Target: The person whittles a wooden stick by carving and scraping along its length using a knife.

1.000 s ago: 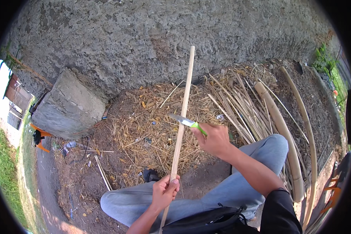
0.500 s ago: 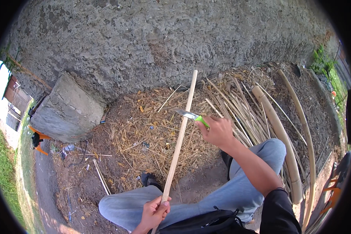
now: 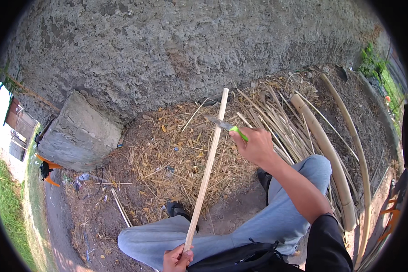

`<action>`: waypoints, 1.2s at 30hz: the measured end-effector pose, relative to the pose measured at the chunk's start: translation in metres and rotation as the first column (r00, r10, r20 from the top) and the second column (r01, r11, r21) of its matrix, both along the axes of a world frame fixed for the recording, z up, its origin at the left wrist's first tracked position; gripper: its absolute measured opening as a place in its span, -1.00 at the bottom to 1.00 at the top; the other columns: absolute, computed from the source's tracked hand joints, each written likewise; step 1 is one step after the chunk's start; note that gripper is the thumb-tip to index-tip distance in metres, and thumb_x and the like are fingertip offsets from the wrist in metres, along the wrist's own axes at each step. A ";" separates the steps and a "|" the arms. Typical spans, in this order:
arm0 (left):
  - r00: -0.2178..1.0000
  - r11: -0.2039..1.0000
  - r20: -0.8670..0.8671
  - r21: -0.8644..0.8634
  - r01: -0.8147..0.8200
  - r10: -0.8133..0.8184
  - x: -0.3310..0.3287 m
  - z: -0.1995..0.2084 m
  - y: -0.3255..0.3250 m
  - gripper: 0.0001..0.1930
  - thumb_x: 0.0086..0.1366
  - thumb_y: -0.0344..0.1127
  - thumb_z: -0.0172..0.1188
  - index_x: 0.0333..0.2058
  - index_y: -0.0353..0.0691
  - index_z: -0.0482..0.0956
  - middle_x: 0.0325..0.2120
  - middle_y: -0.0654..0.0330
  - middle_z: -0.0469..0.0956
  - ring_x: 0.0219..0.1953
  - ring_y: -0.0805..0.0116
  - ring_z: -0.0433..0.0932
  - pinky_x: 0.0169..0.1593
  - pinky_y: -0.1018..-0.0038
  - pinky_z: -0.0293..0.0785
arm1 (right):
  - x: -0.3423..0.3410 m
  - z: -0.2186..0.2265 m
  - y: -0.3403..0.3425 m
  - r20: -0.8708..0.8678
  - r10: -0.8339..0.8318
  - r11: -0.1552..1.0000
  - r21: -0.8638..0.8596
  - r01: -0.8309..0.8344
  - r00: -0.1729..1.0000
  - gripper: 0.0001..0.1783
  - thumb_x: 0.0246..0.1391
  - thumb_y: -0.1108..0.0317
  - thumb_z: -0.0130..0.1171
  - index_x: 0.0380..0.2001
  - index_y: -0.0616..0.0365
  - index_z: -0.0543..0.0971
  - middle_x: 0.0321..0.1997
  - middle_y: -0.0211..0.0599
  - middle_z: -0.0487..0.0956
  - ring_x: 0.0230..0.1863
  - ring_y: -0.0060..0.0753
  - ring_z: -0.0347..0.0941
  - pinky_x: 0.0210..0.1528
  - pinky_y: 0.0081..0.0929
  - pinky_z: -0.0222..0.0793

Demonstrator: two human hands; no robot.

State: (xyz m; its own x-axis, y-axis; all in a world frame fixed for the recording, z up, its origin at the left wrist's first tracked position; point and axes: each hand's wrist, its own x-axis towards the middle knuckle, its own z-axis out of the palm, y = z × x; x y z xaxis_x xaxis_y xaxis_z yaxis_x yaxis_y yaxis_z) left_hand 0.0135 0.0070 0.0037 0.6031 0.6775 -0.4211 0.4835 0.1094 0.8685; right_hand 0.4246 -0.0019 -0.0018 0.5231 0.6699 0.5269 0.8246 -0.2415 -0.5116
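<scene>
A long pale bamboo strip (image 3: 206, 171) slants up and away from my lap toward the wall. Its near end is gripped by my left hand (image 3: 177, 259), closed around it by my left thigh. My right hand (image 3: 256, 146) is wrapped around a knife (image 3: 223, 123) with a bright green handle. The blade lies across the strip near its far end, pointing left, and looks to be touching it. Most of the handle is hidden in my fingers.
Split bamboo strips (image 3: 276, 122) lie piled at the right, beside a thick bamboo piece (image 3: 324, 154) and a long curved pole (image 3: 353, 136). A rough wall (image 3: 190, 50) rises ahead. A concrete block (image 3: 81, 131) stands at left. Shavings and dry leaves (image 3: 163, 154) litter the ground.
The strip's far end has dropped slightly toward me, and my left hand has moved a little lower. The knife stays across the strip, a bit closer to its far end.
</scene>
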 end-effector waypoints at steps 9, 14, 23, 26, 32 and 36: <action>0.999 0.999 -0.024 -0.004 -0.035 0.035 -0.002 0.015 -0.007 -0.80 0.44 -0.19 0.12 -0.31 -0.15 0.61 -0.69 0.49 0.33 -0.64 0.70 0.24 -0.56 0.64 0.18 | 0.009 -0.010 -0.003 -0.023 -0.109 0.994 0.025 0.110 0.994 -0.66 0.25 0.07 0.16 -0.39 0.12 0.66 -0.76 -0.26 0.50 -0.83 -0.21 0.36 -0.76 -0.22 0.21; 0.999 1.000 0.031 -0.006 -0.026 0.026 -0.016 -0.009 0.002 -0.82 0.45 -0.24 0.10 -0.25 -0.18 0.62 -0.68 0.47 0.33 -0.64 0.69 0.22 -0.56 0.65 0.14 | -0.022 -0.007 -0.006 -0.012 0.086 0.991 0.106 -0.084 0.996 -0.65 0.21 0.07 0.20 -0.41 0.14 0.65 -0.76 -0.30 0.49 -0.82 -0.26 0.38 -0.79 -0.27 0.19; 0.991 0.975 0.111 -0.217 -0.047 0.073 -0.033 -0.026 0.007 -0.82 0.41 -0.34 0.10 -0.09 -0.22 0.56 -0.64 0.45 0.33 -0.66 0.68 0.18 -0.58 0.66 0.07 | -0.044 -0.010 -0.006 0.150 0.201 0.976 0.050 -0.211 0.968 -0.68 0.17 0.05 0.24 -0.44 0.09 0.62 -0.70 -0.36 0.51 -0.81 -0.30 0.41 -0.81 -0.32 0.21; 0.994 0.974 0.091 -0.223 -0.035 0.056 -0.035 -0.033 0.009 -0.80 0.41 -0.32 0.11 -0.06 -0.21 0.56 -0.64 0.46 0.33 -0.66 0.68 0.17 -0.59 0.66 0.05 | -0.059 -0.014 -0.008 0.124 0.220 0.970 0.076 -0.230 0.968 -0.67 0.19 0.06 0.22 -0.45 0.11 0.62 -0.70 -0.33 0.52 -0.81 -0.28 0.41 -0.81 -0.31 0.21; 0.993 0.979 0.088 -0.197 -0.054 0.072 -0.033 -0.022 0.001 -0.82 0.39 -0.29 0.15 -0.12 -0.21 0.59 -0.64 0.49 0.32 -0.65 0.70 0.18 -0.58 0.67 0.06 | -0.027 -0.014 0.000 0.069 0.052 0.996 0.063 -0.056 0.996 -0.67 0.18 0.05 0.24 -0.44 0.09 0.63 -0.69 -0.23 0.55 -0.79 -0.25 0.44 -0.80 -0.30 0.24; 0.993 0.987 0.095 -0.147 -0.057 0.072 -0.034 -0.026 0.000 -0.83 0.39 -0.28 0.18 -0.13 -0.20 0.60 -0.64 0.51 0.31 -0.64 0.70 0.18 -0.57 0.66 0.07 | -0.059 -0.016 -0.012 0.208 0.225 0.968 0.061 -0.243 0.952 -0.69 0.19 0.10 0.23 -0.43 0.13 0.66 -0.72 -0.28 0.54 -0.83 -0.38 0.37 -0.81 -0.38 0.16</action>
State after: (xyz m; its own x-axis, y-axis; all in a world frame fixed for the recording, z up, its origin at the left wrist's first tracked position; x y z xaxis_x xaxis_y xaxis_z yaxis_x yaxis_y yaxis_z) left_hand -0.0203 0.0070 -0.0227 0.6042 0.6530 -0.4568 0.3831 0.2646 0.8850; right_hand 0.3655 -0.0136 -0.0176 0.2368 0.7095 0.6637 0.9393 0.0074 -0.3430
